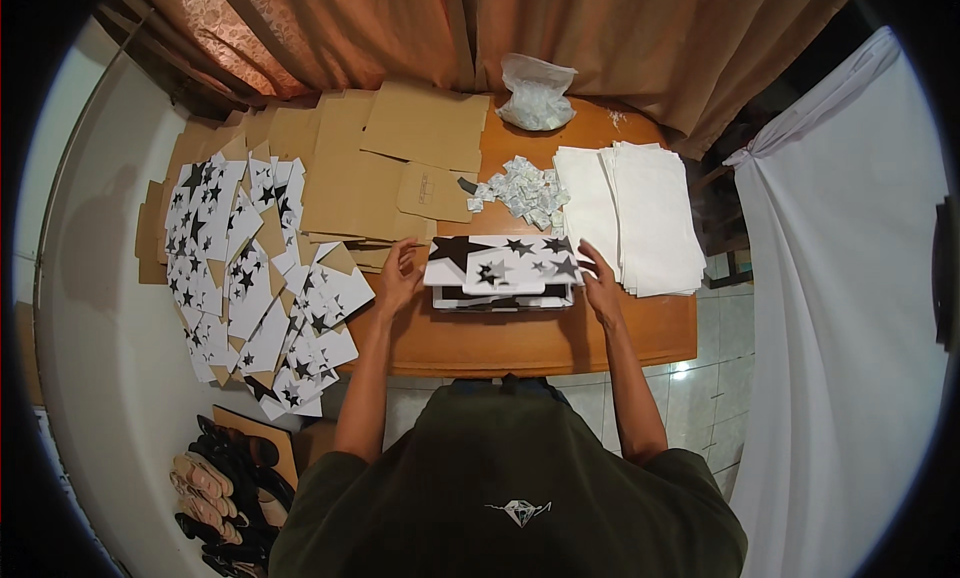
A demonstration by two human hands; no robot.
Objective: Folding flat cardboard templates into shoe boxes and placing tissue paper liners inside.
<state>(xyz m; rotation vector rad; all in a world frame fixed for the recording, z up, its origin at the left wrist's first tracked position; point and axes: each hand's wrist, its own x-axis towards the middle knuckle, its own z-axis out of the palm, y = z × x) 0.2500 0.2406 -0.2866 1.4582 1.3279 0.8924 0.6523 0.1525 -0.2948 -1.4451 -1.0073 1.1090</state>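
A white cardboard box with black and grey stars stands in front of me near the table's front edge. Its lid (525,265) is tilted partly up, leaving a dark gap above the box's lower body (500,302). My left hand (400,276) is beside the lid's left end, fingers apart and slightly bent, with a small gap to the box. My right hand (598,280) is at the lid's right end, fingers spread, its thumb at or very near the front corner. Neither hand is wrapped round the box.
Flat star-printed cardboard pieces (250,288) overlap at the left, beside plain brown cardboard sheets (340,168). Small white packets (525,190) lie behind the box, near a clear plastic bag (537,96). White paper stacks (650,218) are at the right; shoes (205,488) stand lower left.
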